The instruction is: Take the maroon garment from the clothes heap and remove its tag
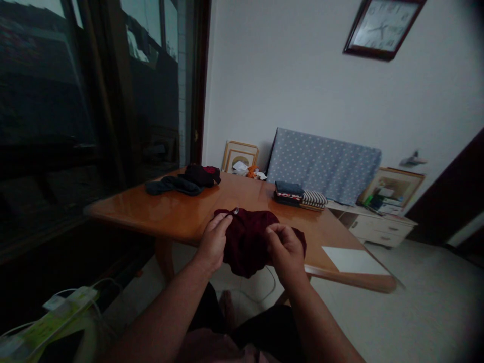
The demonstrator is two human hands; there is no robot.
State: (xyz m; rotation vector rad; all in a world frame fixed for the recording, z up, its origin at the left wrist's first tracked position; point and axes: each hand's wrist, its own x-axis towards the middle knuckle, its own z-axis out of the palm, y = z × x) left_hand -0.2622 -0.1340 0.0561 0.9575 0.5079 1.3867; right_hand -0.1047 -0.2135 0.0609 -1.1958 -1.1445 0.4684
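Observation:
A dark red garment (pixel 247 242) hangs bunched between my hands at the table's near edge, part of it lying over the wooden top. My left hand (pixel 215 242) pinches its upper left edge, close to a small pale tag or label (pixel 236 210). With thumb and fingers closed, my right hand (pixel 285 247) grips the cloth on the right side. The lower part of the garment droops below the table edge. What kind of garment it is cannot be made out.
The wooden table (pixel 234 190) bears dark crumpled clothes (pixel 185 181) at the far left, folded clothes (pixel 289 191) with a striped folded piece (pixel 313 198) at the back, and a white sheet (pixel 353 259) at right. A power strip (pixel 56 315) with cables lies lower left.

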